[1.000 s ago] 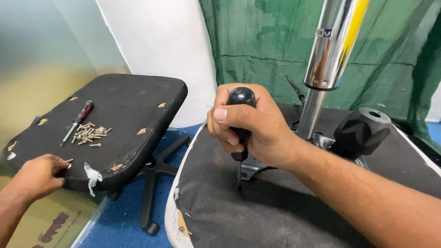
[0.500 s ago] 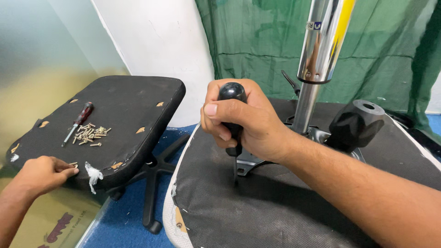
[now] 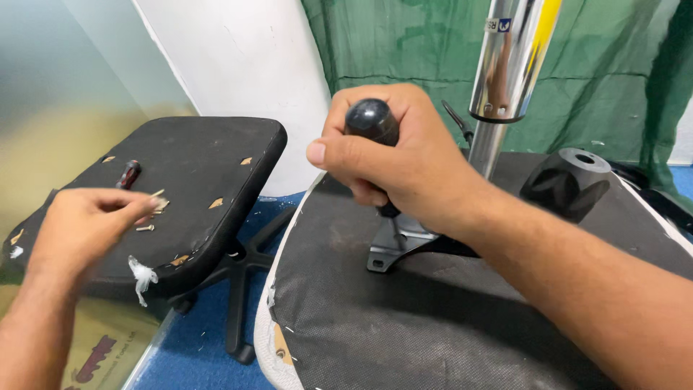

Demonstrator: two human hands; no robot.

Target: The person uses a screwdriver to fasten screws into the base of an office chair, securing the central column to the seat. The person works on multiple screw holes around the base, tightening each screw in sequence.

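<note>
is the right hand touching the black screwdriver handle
Touching. The head view shows the right hand wrapped around the black screwdriver handle, fingers closed on it with no gap.

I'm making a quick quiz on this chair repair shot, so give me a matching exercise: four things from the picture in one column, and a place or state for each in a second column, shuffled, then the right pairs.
Column one:
1. right hand
2. left hand
3. chrome column
4. red-handled screwdriver

Column two:
A. stands upright in front of the green cloth
B. lies on the smaller black seat pad, beyond the loose screws
C. closed around a black tool handle
D. picking at small screws with its fingers

Pairs: 1-C, 2-D, 3-A, 4-B
</note>
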